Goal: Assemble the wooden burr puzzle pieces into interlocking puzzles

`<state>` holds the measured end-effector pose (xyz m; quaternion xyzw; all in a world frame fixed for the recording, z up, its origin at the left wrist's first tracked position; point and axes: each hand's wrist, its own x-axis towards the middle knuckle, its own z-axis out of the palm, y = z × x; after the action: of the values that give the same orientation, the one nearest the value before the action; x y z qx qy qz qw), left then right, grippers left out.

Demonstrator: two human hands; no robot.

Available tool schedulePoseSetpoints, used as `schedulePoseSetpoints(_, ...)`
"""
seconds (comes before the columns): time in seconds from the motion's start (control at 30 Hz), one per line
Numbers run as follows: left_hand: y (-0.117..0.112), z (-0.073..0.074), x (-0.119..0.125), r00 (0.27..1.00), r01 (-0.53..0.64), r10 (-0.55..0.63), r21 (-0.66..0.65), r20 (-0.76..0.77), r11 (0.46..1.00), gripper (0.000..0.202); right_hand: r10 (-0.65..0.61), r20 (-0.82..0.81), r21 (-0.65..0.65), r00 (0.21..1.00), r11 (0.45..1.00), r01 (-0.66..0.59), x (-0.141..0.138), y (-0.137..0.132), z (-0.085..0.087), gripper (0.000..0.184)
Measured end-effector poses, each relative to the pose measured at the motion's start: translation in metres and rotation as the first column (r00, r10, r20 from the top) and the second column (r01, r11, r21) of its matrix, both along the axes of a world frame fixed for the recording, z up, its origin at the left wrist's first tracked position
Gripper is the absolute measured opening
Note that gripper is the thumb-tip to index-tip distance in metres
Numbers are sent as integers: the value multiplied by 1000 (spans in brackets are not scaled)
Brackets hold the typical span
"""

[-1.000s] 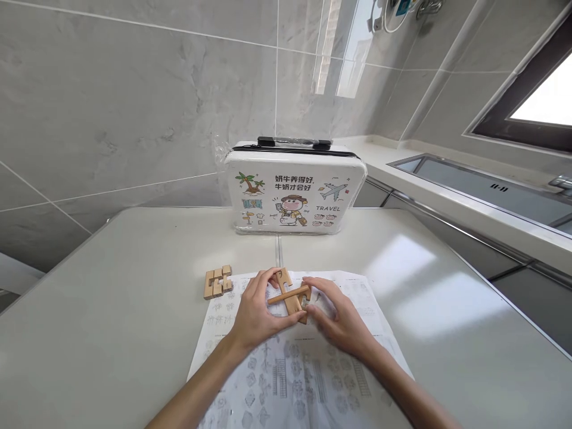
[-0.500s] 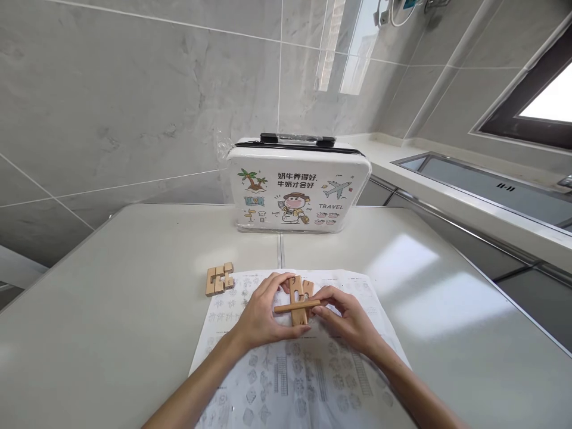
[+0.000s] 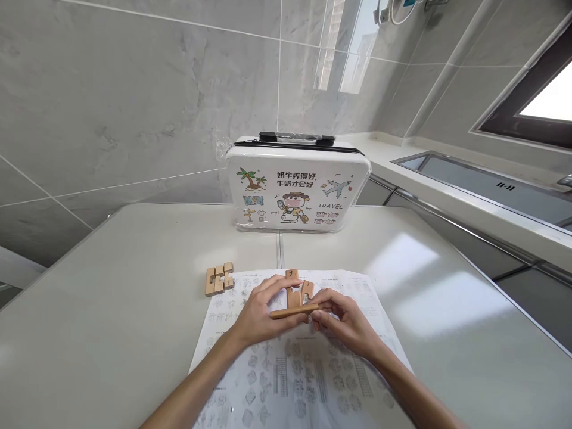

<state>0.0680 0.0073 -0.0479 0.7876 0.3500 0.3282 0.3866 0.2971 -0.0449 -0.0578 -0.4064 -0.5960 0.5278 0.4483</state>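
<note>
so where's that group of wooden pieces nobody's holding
In the head view, the group of wooden pieces lies left of centre, at the far left corner of the printed sheet, beyond the left hand.

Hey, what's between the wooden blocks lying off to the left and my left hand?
In the head view, part of the printed sheet, with small diagrams on it, lies between those wooden blocks and your left hand.

Forearms (image 3: 194, 384) bare; hands (image 3: 257, 314) bare, fingers (image 3: 277, 287) slender.
</note>
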Motion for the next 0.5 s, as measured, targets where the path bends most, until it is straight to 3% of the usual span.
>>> schedulePoseSetpoints(0.17,0,1,-2,991,83,-68,-134,113,988,86,-16,-63,-14,998,1000,15,0,0,-3,21)
schedulePoseSetpoints(0.27,-1,1,-3,961,144,-68,-276,266,950,82,-15,-36,5,999,1000,16,-1,1,-2,20)
schedulePoseSetpoints(0.4,5,4,-9,890,187,64,-489,451,852,68,21,80,61,997,998,-26,-4,-1,-1,20)
schedulePoseSetpoints(0.5,9,9,-13,859,88,210,-539,466,837,56,44,107,59,993,997,-51,-6,-4,0,23)
